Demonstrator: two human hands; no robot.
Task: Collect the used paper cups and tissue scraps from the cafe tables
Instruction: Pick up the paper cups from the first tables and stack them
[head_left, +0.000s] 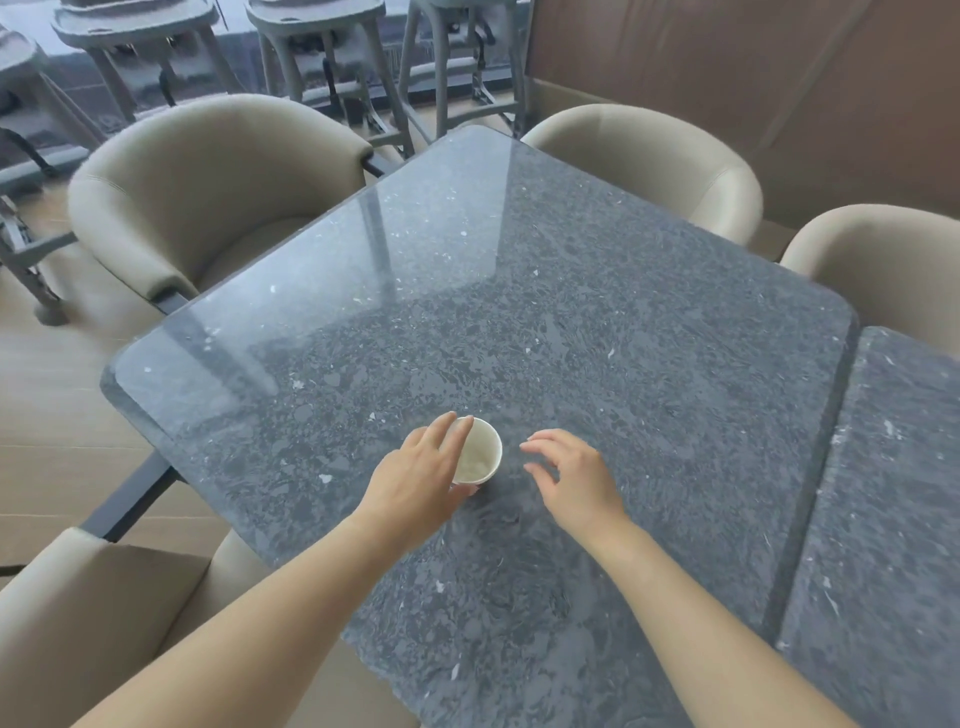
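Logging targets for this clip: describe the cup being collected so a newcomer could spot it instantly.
Start at the large dark speckled stone table ringed by beige armchairs. Toward its near side, a small white paper cup stands upright between the fingers and thumb of the left hand. It is the only white, round thing on the dark top.

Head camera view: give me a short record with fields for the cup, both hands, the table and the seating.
cup: white paper cup, upright on the table
left hand: fingers and thumb round the cup
right hand: right of the cup, apart, loosely curled, holding nothing
table: dark speckled stone top
seating: beige armchairs around it
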